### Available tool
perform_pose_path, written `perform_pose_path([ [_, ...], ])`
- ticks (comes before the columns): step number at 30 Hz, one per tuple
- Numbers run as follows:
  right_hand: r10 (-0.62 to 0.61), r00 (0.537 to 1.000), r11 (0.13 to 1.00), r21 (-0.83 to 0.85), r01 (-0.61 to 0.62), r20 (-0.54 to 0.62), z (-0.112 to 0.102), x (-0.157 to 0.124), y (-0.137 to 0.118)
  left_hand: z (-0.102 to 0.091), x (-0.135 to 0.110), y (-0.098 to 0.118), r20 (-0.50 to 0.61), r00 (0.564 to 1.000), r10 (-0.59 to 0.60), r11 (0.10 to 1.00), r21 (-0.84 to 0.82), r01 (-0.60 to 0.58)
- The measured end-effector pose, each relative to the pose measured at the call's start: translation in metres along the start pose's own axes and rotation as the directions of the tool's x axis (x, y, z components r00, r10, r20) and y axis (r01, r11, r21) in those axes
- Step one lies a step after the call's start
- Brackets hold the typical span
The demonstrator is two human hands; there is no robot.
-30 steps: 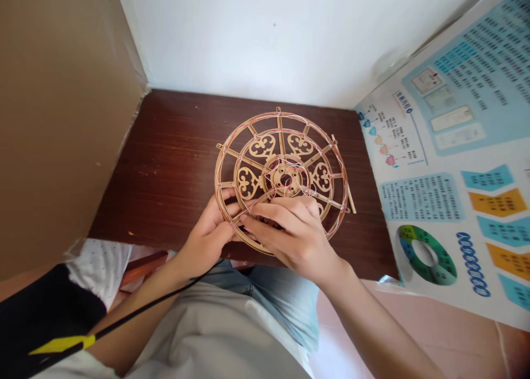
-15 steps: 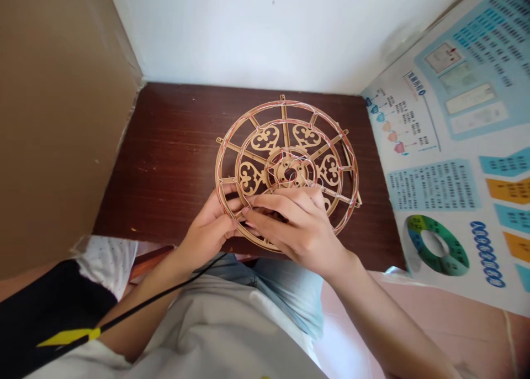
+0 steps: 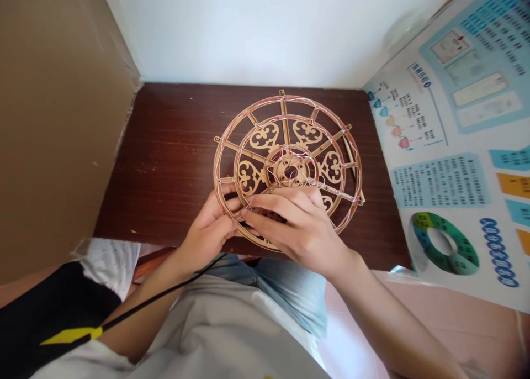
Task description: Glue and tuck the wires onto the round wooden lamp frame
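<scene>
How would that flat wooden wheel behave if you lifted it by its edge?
The wooden wheel is probably light and fairly stiff: it is thin openwork that the left hand grips by the rim. Its slim spokes and scrollwork look snappable. Lying on the table, it should slide, not roll.

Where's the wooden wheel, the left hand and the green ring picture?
wooden wheel [image 3: 284,108]: head view, on its upper spoke.
left hand [image 3: 207,231]: head view, on the back of the hand.
green ring picture [image 3: 464,260]: head view, on the ring's right band.
</scene>
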State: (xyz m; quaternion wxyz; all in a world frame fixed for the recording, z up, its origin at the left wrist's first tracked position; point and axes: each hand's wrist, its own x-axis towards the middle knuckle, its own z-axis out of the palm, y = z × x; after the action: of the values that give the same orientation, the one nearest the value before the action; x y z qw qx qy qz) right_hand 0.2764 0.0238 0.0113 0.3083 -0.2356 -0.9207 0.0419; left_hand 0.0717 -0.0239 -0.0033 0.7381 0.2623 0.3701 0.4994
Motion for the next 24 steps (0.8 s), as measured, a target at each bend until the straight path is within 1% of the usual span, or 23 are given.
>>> perform_pose_path([
  [5, 0.009, 1.000, 0.999, 0.043, -0.010, 0.014, -0.0001, -0.0013, 0.0008, -0.0024, -0.0017, -0.0020, 0.003, 1.000, 0.000, 1.000, 0.018, 0.000],
  [8, 0.006, 1.000, 0.998, 0.057, -0.006, 0.000, 0.0017, -0.0020, 0.0009, -0.0036, -0.0014, -0.0015, 0.004, 1.000, -0.015, 1.000, -0.012, 0.015],
  [12, -0.004, 1.000, 0.999, 0.049, 0.005, -0.023, 0.0031, -0.0014, 0.0004, -0.0038, -0.0006, 0.0022, 0.045, 0.999, -0.023, 0.998, -0.066, 0.026],
  [14, -0.014, 1.000, 0.998, 0.053, 0.015, -0.026, 0.0031, -0.0009, 0.0002, -0.0031, -0.0004, 0.0042, 0.047, 0.999, -0.016, 0.997, -0.069, 0.019],
  [18, -0.016, 1.000, 0.998, 0.065, 0.018, -0.020, 0.0033, -0.0005, -0.0001, -0.0012, 0.0003, 0.0054, 0.027, 1.000, -0.017, 0.999, -0.041, 0.018],
  [24, -0.020, 1.000, 0.998, 0.059, 0.021, -0.018, 0.0024, 0.0003, -0.0004, -0.0011, 0.0010, 0.0003, -0.048, 0.999, -0.003, 1.000, 0.022, 0.004],
])
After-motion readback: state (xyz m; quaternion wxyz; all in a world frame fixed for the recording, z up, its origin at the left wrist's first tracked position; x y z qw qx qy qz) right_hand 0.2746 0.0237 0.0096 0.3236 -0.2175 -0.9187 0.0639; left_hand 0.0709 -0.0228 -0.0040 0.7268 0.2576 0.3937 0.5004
